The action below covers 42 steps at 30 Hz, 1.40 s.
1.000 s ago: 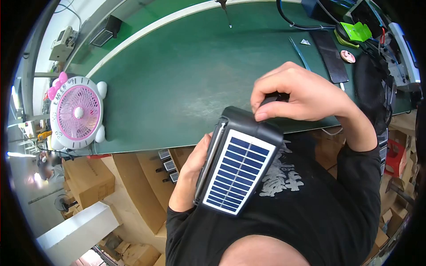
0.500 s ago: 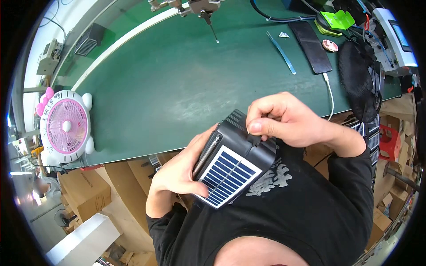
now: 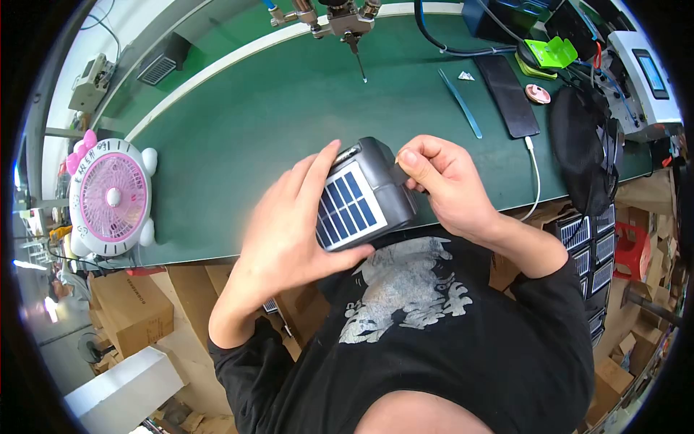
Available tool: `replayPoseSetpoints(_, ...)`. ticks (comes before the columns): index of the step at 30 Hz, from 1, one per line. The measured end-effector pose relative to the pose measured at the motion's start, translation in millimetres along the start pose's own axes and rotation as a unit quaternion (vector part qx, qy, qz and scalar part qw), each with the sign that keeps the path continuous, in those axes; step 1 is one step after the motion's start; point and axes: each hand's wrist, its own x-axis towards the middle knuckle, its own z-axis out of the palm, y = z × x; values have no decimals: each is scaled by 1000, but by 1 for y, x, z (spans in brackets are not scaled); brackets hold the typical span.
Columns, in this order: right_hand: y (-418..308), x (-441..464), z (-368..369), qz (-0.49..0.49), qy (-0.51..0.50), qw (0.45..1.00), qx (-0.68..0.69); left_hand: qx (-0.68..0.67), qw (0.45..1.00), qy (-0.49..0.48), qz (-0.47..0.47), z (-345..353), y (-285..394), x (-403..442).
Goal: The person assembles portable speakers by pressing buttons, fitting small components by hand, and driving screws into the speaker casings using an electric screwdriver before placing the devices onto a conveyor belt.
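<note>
A black box-shaped solar device (image 3: pixel 394 202), with a blue-celled solar panel (image 3: pixel 350 208) in a white frame on its upper face, is tilted at the table's front edge. My left hand (image 3: pixel 285 217) grips it from the left, fingers along the far side and thumb by the near edge of the panel. At the device's right end, my right hand (image 3: pixel 448 177) pinches a small black flap (image 3: pixel 399 173) between thumb and forefinger. Part of a silver rod (image 3: pixel 347 155) shows along the far side; the left hand hides the device's left end.
Above the green table (image 3: pixel 217 188) hangs a metal screwdriver head (image 3: pixel 354 36). Blue tweezers (image 3: pixel 460 103), a phone (image 3: pixel 506 94) on a white cable and a black mesh bag (image 3: pixel 582 145) lie to the right. A pink-white fan (image 3: pixel 112 195) stands left; several solar devices (image 3: pixel 596 253) sit below right.
Both hands have moved the device away from my body, up toward the table. My left hand has shifted farther over the panel. My right fingers still pinch at the device's right end.
</note>
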Motion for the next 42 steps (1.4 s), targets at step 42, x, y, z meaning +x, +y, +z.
replayPoseSetpoints(42, -9, 25, -48, -427, -132, 737, -507, 191, 980, 0, 65, 18, 17, 31)
